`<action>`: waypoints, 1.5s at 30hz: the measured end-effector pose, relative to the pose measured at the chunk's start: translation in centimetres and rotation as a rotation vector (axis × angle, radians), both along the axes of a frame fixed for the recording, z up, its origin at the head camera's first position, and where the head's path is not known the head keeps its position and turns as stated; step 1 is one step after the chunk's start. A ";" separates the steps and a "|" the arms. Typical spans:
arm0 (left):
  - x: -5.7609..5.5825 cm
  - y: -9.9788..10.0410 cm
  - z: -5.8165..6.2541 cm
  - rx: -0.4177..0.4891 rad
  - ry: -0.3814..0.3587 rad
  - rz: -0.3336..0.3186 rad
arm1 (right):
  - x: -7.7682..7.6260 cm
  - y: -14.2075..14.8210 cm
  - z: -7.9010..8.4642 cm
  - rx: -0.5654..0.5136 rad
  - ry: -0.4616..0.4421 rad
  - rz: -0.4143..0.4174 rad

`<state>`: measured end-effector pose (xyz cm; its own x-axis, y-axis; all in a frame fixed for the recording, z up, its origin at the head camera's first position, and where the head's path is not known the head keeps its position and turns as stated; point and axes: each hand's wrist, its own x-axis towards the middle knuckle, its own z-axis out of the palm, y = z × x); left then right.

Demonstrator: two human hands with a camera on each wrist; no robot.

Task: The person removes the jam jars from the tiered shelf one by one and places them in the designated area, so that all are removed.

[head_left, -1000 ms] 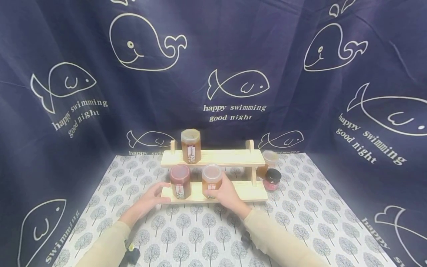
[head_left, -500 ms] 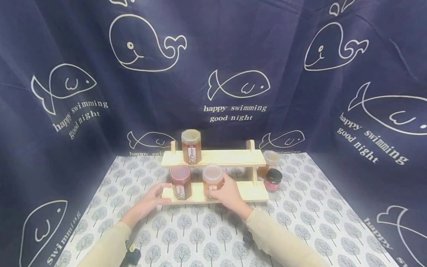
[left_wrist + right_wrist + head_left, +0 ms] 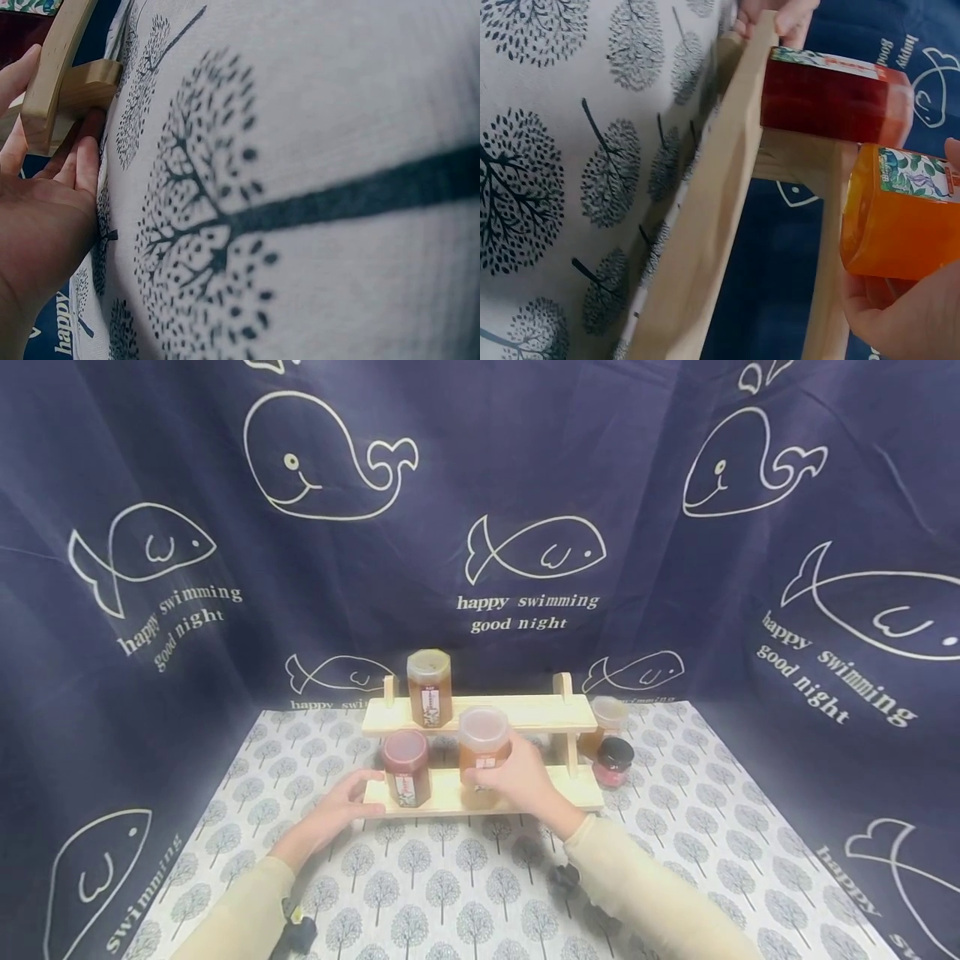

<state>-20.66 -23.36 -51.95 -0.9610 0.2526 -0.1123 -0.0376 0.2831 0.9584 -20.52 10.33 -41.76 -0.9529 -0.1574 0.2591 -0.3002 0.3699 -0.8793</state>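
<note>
Head view: amber jar [image 3: 483, 742] hung over the wooden rack [image 3: 540, 714]'s lower board, near mid-length; right wrist view showed its base clear of that board. Right hand [image 3: 522, 777] gripped it, thumb and fingers round the sides. Left hand [image 3: 347, 802] held the rack's left end at the lower board. Red jar [image 3: 407, 775] stood on the rack's lower board, left part; brown jar [image 3: 431, 689] on its upper board, left part. Black-lidded jar [image 3: 613, 764] and pale-lidded jar [image 3: 604, 720] sat just beyond the rack's right end. Tree-print cloth [image 3: 442, 893] lay under the rack, navy curtain [image 3: 525, 460] behind it.
</note>
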 end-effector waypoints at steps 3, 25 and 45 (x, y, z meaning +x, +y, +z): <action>-0.1 0.0 -0.3 0.000 0.001 -0.002 | -0.1 0.8 0.4 -0.022 -0.019 0.004; 0.2 -0.1 -0.1 0.023 0.005 -0.002 | 0.5 15.1 3.3 0.035 0.058 -0.154; 0.0 -0.1 -0.2 -0.025 0.034 0.005 | -4.0 25.7 0.1 0.178 -0.029 -0.550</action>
